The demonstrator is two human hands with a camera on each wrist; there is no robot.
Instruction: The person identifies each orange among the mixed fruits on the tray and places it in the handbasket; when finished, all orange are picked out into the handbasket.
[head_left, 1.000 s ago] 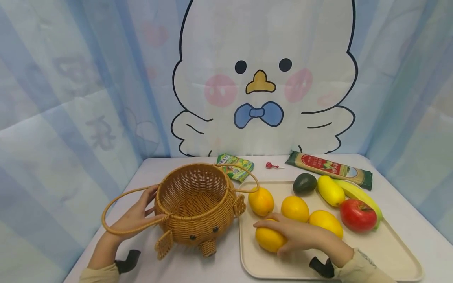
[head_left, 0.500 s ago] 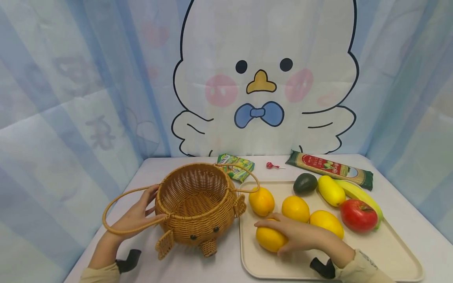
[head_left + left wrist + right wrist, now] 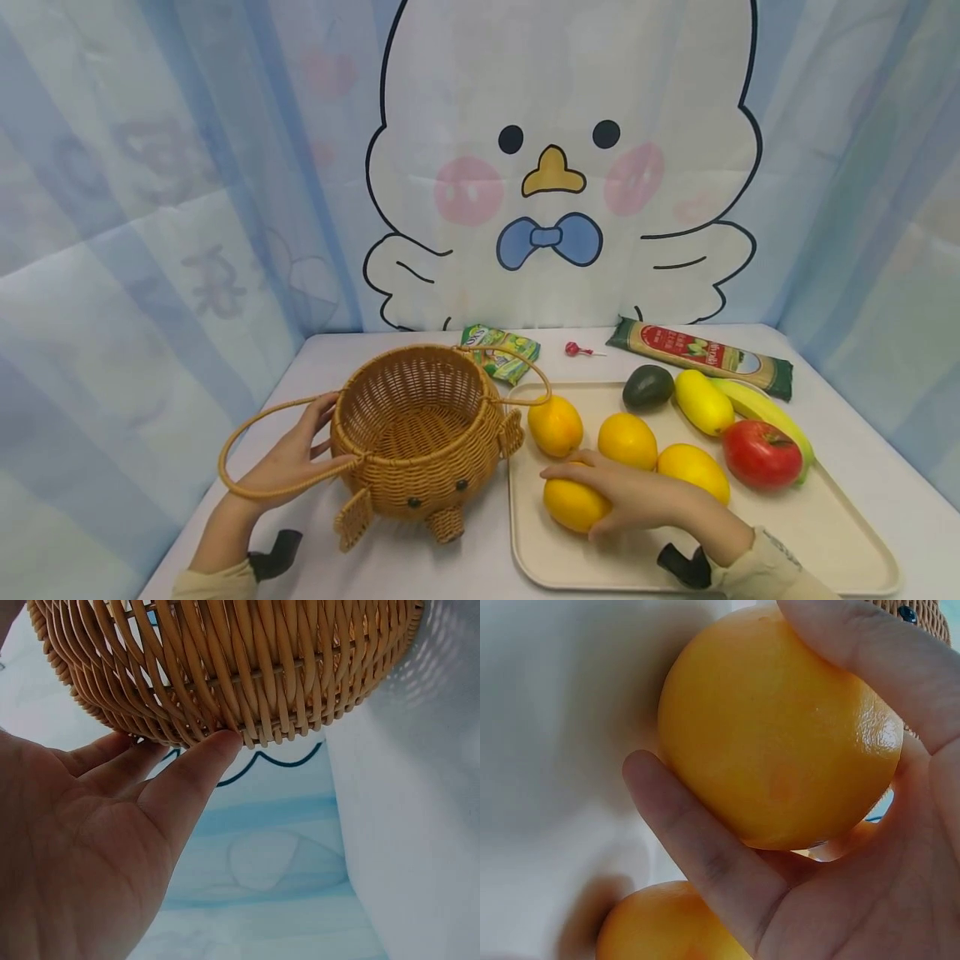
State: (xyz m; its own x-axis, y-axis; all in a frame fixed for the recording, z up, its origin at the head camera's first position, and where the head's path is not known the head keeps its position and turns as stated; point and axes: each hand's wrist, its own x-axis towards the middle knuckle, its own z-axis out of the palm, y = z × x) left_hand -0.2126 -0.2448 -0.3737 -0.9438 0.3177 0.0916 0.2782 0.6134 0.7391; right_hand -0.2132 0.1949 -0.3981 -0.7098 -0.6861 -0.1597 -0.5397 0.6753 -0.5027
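A woven wicker basket (image 3: 420, 492) with an animal face, ears and snout stands on the left of the table. My left hand (image 3: 288, 462) reaches beneath one looped handle and touches the basket's outer side. The left wrist view shows the thumb (image 3: 199, 776) and fingertips extended against the weave. My right hand (image 3: 626, 496) holds an orange (image 3: 576, 505) low over or on the front left of the cream tray (image 3: 780, 554). In the right wrist view, thumb and fingers curve round this orange (image 3: 772, 735). The basket holds nothing that shows.
More oranges (image 3: 627, 442) lie on the tray, with an avocado (image 3: 648, 388), a yellow oval fruit (image 3: 703, 402), a banana (image 3: 765, 412) and a red apple (image 3: 761, 454). Behind are a green snack bag (image 3: 501, 354), a lollipop (image 3: 573, 348) and a long noodle-like packet (image 3: 701, 354).
Both hands keep their places on the basket and the orange. The basket has shifted very slightly to the right, and the head view has moved a little.
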